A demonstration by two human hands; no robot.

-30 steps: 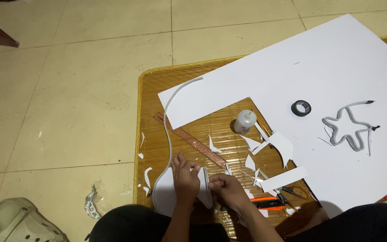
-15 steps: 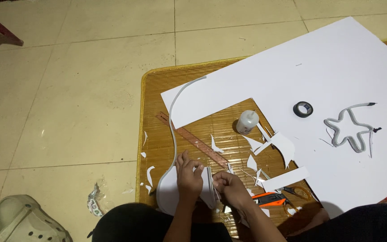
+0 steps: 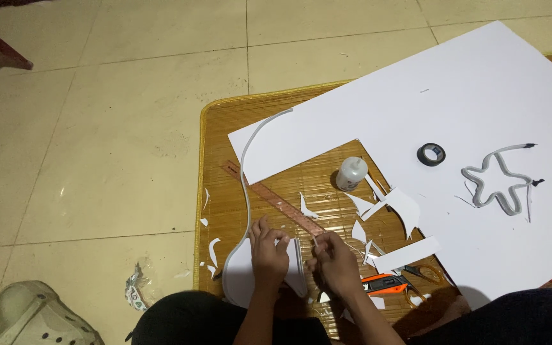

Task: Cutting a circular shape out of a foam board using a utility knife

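Note:
My left hand (image 3: 268,254) presses down on a white foam-board cut-out (image 3: 241,275) lying on the bamboo mat (image 3: 225,134) close to my knees. A long thin white strip (image 3: 245,185) curves up from the cut-out's left edge toward the big white sheet (image 3: 480,83). My right hand (image 3: 337,259) is beside the left, fingers pinched at the cut-out's right edge (image 3: 298,268). A wooden ruler (image 3: 273,198) lies diagonally just beyond both hands.
A white glue bottle (image 3: 351,174), a black tape roll (image 3: 430,154) and a white star outline (image 3: 499,184) sit farther right. An orange cutter (image 3: 381,283) and scissors (image 3: 426,275) lie by my right hand. Paper scraps litter the mat. A pale shoe (image 3: 33,316) rests on the tiles.
The view has shifted slightly. Both hands stay on the cut-out, with my right hand moved a little closer to its right edge. The curved strip stays standing.

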